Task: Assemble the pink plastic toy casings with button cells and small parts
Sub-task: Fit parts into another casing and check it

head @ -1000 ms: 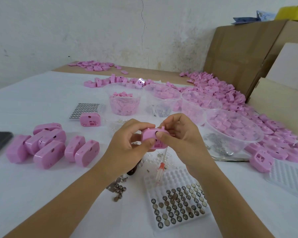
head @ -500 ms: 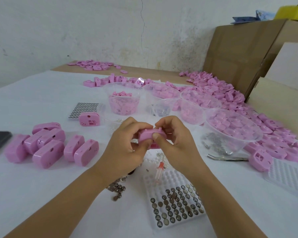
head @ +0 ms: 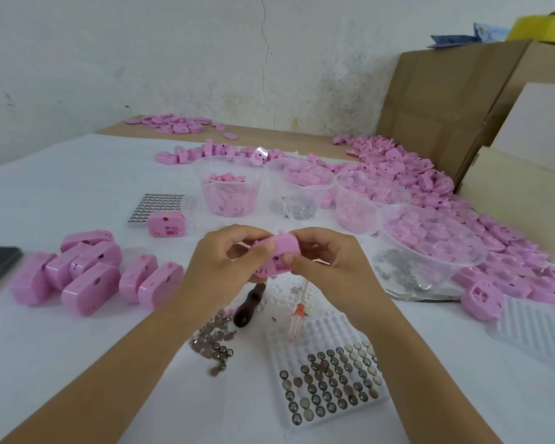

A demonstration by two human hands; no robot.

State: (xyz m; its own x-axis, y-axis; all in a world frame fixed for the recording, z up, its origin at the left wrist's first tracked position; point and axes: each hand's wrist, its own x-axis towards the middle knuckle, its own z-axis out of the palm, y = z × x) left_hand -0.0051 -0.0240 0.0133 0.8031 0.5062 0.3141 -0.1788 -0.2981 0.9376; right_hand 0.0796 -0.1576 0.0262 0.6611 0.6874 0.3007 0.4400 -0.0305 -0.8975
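Glossy pink plastic casing [head: 276, 254], shiny metal button cells [head: 330, 386]

we tip the pink casing [head: 279, 246] in our left hand [head: 221, 261] and right hand [head: 330, 264], so more of its flat face shows now. our left thumb slides toward its upper left edge, and the thin wire at its right no longer shows.

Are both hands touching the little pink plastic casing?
Touching. Head view: left hand and right hand both pinch the little pink plastic casing, thumbs on it.
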